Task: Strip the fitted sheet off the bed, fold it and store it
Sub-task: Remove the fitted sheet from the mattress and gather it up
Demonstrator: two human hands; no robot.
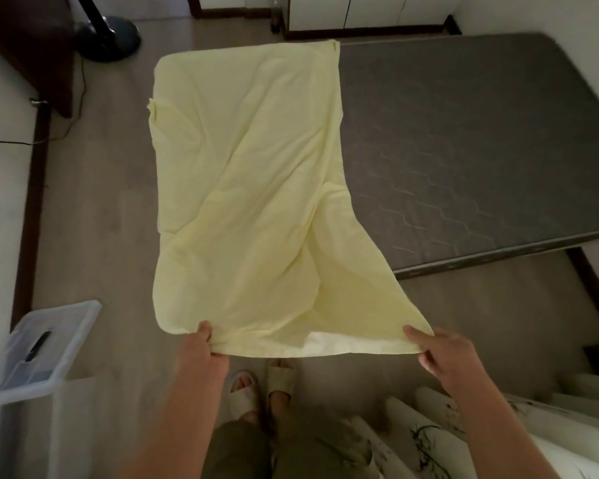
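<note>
At the near left a clear bin (49, 347) stands on the floor (111, 219); a fan base (108, 36) sits at the far left. The pale yellow sheet (249, 184), folded to a long panel, stretches from the hands away toward the mattress's far left corner. The left hand (201, 350) grips its near left corner, thumb on top and fingers curled beneath. Below the sheet's near edge, two feet in slippers (263, 382) show. The right hand (443, 354) pinches the near right corner the same way. The bare grey mattress (481, 133) fills the right, its left side covered by the sheet.
</note>
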